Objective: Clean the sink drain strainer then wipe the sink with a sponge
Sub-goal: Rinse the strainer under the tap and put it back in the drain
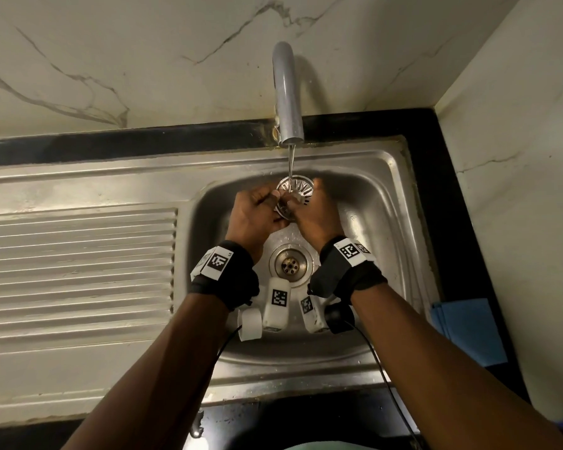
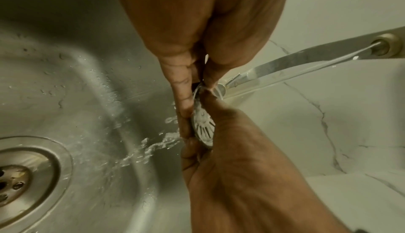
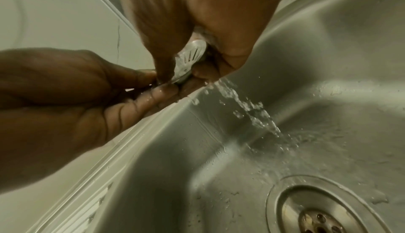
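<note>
The round metal drain strainer (image 1: 297, 189) with radial slots is held on edge above the sink basin (image 1: 371, 209), under the stream running from the tap (image 1: 286, 92). My left hand (image 1: 267, 201) pinches its left rim between thumb and fingers. My right hand (image 1: 310, 203) grips its right side. In the left wrist view the strainer (image 2: 203, 127) shows between the two hands, water splashing off it. The right wrist view shows the strainer (image 3: 190, 58) wedged in my right fingers (image 3: 230, 53), my left hand (image 3: 136, 84) touching its lower edge.
The uncovered drain opening (image 1: 290, 263) lies in the basin floor below my wrists. A ribbed draining board (image 1: 78, 271) extends to the left. A blue folded cloth or sponge (image 1: 468, 329) lies on the black counter at the right. A marble wall stands behind and to the right.
</note>
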The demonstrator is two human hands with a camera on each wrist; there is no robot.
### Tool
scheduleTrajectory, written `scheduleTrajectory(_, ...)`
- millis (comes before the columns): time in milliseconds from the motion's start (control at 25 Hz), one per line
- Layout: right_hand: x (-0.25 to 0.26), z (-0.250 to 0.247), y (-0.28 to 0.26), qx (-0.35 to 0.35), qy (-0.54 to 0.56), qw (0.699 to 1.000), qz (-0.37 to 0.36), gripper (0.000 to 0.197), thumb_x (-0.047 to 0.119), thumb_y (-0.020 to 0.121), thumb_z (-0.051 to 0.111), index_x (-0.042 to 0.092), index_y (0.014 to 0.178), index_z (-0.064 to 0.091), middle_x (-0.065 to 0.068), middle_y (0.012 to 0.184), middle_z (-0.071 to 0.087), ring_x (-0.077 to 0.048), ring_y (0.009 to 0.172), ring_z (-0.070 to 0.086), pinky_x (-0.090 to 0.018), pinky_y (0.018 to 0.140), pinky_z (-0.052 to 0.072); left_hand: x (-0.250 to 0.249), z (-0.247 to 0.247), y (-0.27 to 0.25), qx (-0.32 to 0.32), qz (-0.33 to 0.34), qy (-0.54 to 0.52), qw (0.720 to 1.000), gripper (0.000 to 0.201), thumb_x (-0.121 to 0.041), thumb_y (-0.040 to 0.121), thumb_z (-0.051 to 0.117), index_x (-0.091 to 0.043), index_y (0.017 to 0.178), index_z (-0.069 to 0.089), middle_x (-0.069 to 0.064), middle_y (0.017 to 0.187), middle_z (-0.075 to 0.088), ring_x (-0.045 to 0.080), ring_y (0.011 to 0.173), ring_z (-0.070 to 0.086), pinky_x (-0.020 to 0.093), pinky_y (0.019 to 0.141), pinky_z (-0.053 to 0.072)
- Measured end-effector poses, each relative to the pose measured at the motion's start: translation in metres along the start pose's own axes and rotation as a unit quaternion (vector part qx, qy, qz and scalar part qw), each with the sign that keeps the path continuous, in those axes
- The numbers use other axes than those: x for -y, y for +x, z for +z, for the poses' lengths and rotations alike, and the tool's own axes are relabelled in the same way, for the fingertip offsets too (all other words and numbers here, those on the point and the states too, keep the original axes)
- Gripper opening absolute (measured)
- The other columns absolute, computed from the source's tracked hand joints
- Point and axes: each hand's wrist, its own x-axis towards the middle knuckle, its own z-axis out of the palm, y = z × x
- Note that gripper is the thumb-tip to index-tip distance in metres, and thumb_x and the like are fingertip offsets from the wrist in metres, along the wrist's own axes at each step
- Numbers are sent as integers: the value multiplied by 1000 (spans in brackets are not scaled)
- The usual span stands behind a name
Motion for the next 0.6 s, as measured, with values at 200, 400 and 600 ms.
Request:
scheduleTrajectory(200,-8,-5,0,80,34,995,-40,55,23,82,80,17,125,46,2,110,69,-11,101,67,-29,88,54,-1,-6,1,5,-10,3,1000,31,-2,109,44,-8,105,74,14,101,80,26,89,77,43,85,64)
scheduleTrajectory(400,-6,2,0,-14,-22,999,-47,43,42,88,71,19,117,49,2,101,70,-13,90,68,-29,77,55,2,-2,-2,12,-17,-20,1000,27,0,108,46,2,114,72,19,105,79,30,93,78,35,78,65)
scheduleTrajectory(600,-7,6,2,-59,-65,994,-56,30,41,100,53,14,112,54,-5,101,71,-23,91,68,-38,80,55,6,2,-5,14,10,6,1000,31,1,107,47,-8,113,76,22,110,78,36,100,76,50,88,64)
